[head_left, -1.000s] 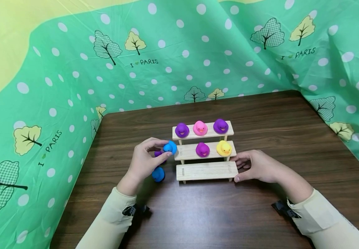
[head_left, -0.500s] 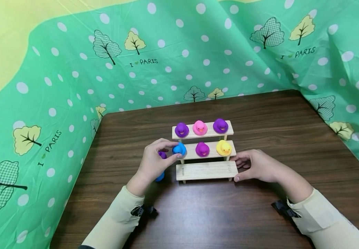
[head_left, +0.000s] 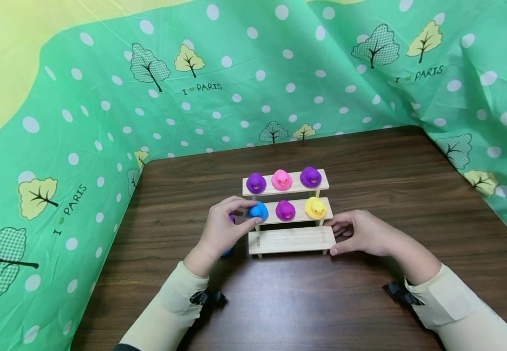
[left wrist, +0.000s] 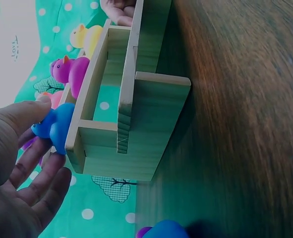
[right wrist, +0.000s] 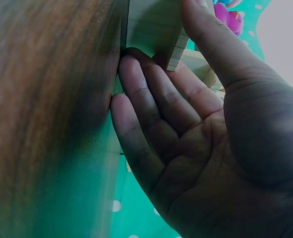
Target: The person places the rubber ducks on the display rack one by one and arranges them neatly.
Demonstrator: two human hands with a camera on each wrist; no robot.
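Note:
At the left end of the middle step of a three-tier wooden stand (head_left: 293, 240) sits a blue rubber duck (head_left: 258, 211). My left hand (head_left: 220, 229) pinches this duck between thumb and fingers; in the left wrist view the thumb lies by its head. To its right on that step are a magenta duck (head_left: 285, 210) and a yellow duck (head_left: 315, 208). The top step bears a purple duck (head_left: 256, 183), a pink duck (head_left: 281, 180) and another purple duck (head_left: 311, 176). My right hand (head_left: 369, 235) grips the right end of the bottom step, thumb in front, fingers behind.
Behind my left hand, mostly hidden, a purple duck (head_left: 232, 218) and a second blue duck (left wrist: 168, 230) are on the dark wooden table (head_left: 279, 302). A green dotted cloth (head_left: 244, 97) hangs around the table's back and sides.
My left hand has carried the blue duck rightward from beside the stand onto the middle step's left end. The right hand has stayed at the stand's right end.

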